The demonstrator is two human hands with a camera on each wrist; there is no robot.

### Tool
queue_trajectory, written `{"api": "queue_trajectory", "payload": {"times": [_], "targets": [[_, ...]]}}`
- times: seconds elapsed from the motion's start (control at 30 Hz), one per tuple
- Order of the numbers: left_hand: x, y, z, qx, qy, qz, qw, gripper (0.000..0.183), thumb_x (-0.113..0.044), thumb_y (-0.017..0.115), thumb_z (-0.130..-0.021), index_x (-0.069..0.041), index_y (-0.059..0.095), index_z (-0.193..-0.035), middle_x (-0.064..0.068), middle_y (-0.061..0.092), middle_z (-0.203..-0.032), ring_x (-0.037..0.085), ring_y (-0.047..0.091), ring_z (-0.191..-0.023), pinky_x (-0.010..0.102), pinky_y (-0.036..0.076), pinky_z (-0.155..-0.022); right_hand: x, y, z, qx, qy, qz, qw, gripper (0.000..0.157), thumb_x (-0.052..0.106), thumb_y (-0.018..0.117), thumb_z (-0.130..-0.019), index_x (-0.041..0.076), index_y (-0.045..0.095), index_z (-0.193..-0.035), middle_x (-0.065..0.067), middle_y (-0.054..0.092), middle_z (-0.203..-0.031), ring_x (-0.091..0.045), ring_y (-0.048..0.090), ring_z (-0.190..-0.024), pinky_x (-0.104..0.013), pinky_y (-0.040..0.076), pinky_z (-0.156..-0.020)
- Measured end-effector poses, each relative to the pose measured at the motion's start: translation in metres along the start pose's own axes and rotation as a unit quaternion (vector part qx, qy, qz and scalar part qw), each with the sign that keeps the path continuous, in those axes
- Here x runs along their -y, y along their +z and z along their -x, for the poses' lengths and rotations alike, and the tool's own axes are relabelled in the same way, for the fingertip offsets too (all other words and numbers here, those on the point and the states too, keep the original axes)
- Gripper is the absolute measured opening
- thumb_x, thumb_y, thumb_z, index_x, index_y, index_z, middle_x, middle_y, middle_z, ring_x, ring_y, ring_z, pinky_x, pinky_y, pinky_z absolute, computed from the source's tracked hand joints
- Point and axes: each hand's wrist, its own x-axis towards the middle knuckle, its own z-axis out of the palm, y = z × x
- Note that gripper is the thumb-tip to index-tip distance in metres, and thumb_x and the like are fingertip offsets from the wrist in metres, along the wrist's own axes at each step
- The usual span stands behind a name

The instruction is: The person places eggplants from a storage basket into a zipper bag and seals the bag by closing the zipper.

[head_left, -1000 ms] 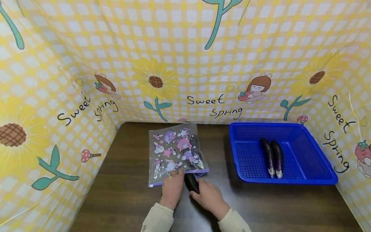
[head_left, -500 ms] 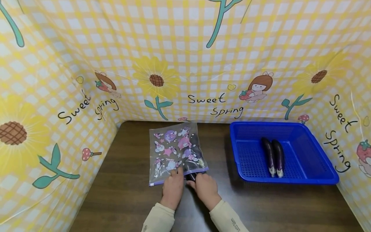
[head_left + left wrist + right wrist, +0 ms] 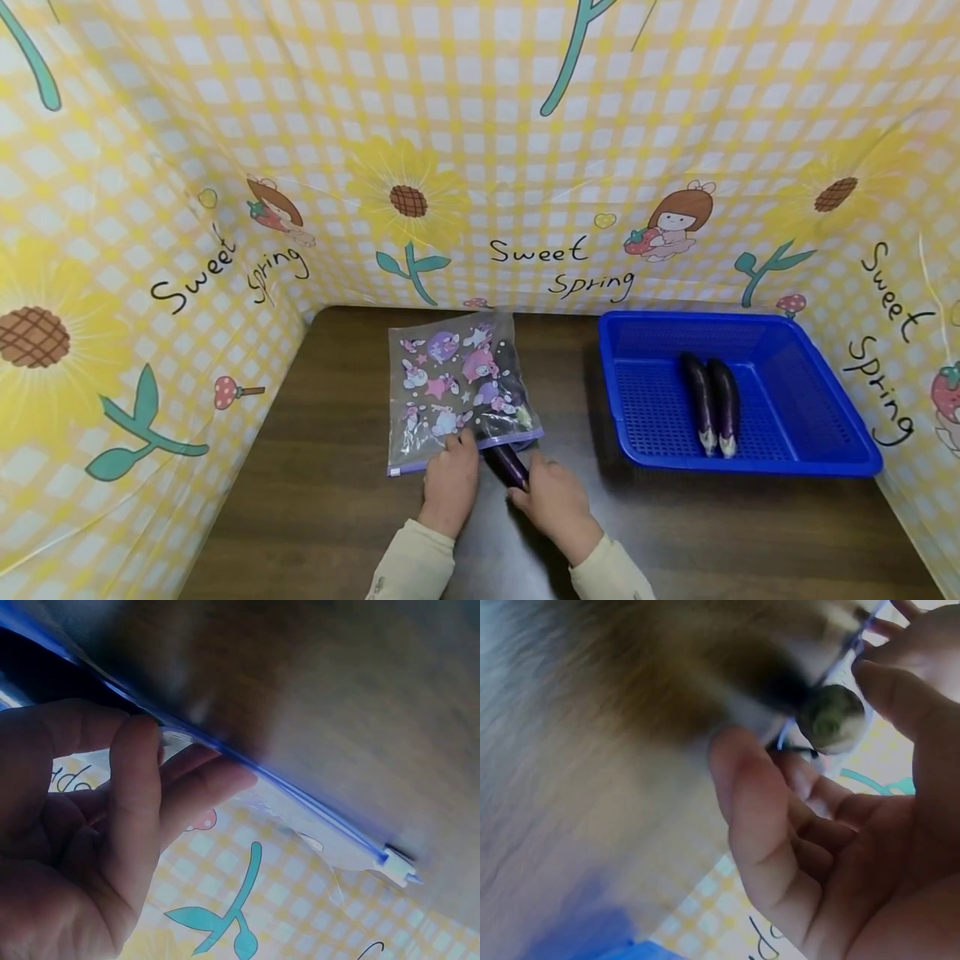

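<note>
In the head view a clear slider zip bag (image 3: 420, 367) printed with pink and purple figures lies on the table. My left hand (image 3: 452, 483) pinches its purple zip edge near the mouth; the left wrist view shows thumb and fingers on that strip (image 3: 300, 791). A dark purple eggplant (image 3: 506, 465) juts out of the mouth, its far part under the printed film. My right hand (image 3: 555, 504) has thumb and fingers around its outer end, whose stem end (image 3: 831, 720) shows between them in the right wrist view. Another dark shape (image 3: 510, 367) with a pale cap is inside the bag.
To the right stands a blue plastic basket (image 3: 750, 468) with two eggplants (image 3: 712, 404) lying side by side. A yellow checked cloth (image 3: 525, 167) rises behind and at both sides of the brown wooden table (image 3: 315, 433).
My right hand moved up to the bag mouth, then back down and to the right; more of the eggplant shows outside than half a second ago. The left hand stays at the zip edge.
</note>
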Motion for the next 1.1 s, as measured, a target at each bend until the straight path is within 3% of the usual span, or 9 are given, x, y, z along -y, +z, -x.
{"api": "queue_trajectory", "payload": {"times": [0.17, 0.4, 0.6, 0.9, 1.1], "targets": [[0.000, 0.001, 0.000, -0.016, 0.005, -0.019, 0.9997, 0.009, -0.001, 0.046, -0.077, 0.000, 0.051, -0.069, 0.010, 0.045, -0.060, 0.021, 0.049, -0.037, 0.035, 0.039, -0.030, -0.001, -0.010, 0.010, 0.002, -0.018, 0.009, 1.000, 0.028, 0.025, 0.073, -0.068, 0.008, 0.051, -0.071, -0.005, 0.050, -0.059, -0.026, 0.051, -0.050, -0.041, 0.039, -0.043], [-0.001, -0.001, -0.001, 0.002, -0.001, -0.006, 1.0000, 0.010, 0.000, 0.046, -0.079, 0.001, 0.052, -0.072, 0.012, 0.047, -0.061, 0.023, 0.052, -0.037, 0.037, 0.040, -0.030, 0.005, -0.003, 0.006, -0.004, -0.054, 0.009, 0.999, 0.026, 0.023, 0.069, -0.073, 0.010, 0.049, -0.064, -0.004, 0.049, -0.055, -0.024, 0.049, -0.046, -0.039, 0.037, -0.041], [-0.001, -0.005, -0.002, 0.024, -0.014, 0.023, 0.9993, 0.007, -0.001, 0.047, -0.080, 0.001, 0.050, -0.074, 0.014, 0.047, -0.061, 0.028, 0.054, -0.038, 0.040, 0.040, -0.031, 0.012, 0.007, -0.005, 0.008, -0.044, -0.003, 0.999, 0.027, 0.025, 0.067, -0.081, 0.011, 0.052, -0.064, -0.004, 0.050, -0.057, -0.024, 0.051, -0.048, -0.040, 0.039, -0.043], [-0.002, -0.008, -0.003, 0.046, -0.007, 0.021, 0.9987, 0.004, -0.002, 0.050, -0.079, 0.001, 0.051, -0.077, 0.015, 0.047, -0.064, 0.028, 0.054, -0.039, 0.040, 0.040, -0.031, 0.019, 0.021, -0.026, 0.000, -0.023, 0.001, 1.000, 0.030, 0.026, 0.064, -0.084, 0.010, 0.055, -0.061, -0.011, 0.059, -0.063, -0.030, 0.057, -0.054, -0.043, 0.041, -0.043], [-0.003, -0.008, -0.002, 0.039, -0.003, 0.017, 0.9991, 0.004, -0.002, 0.054, -0.076, 0.000, 0.051, -0.077, 0.015, 0.047, -0.064, 0.027, 0.053, -0.038, 0.039, 0.040, -0.031, 0.020, 0.027, -0.034, -0.012, -0.011, 0.007, 1.000, 0.033, 0.030, 0.061, -0.088, 0.009, 0.058, -0.063, -0.013, 0.062, -0.069, -0.032, 0.061, -0.062, -0.046, 0.046, -0.050]]}}
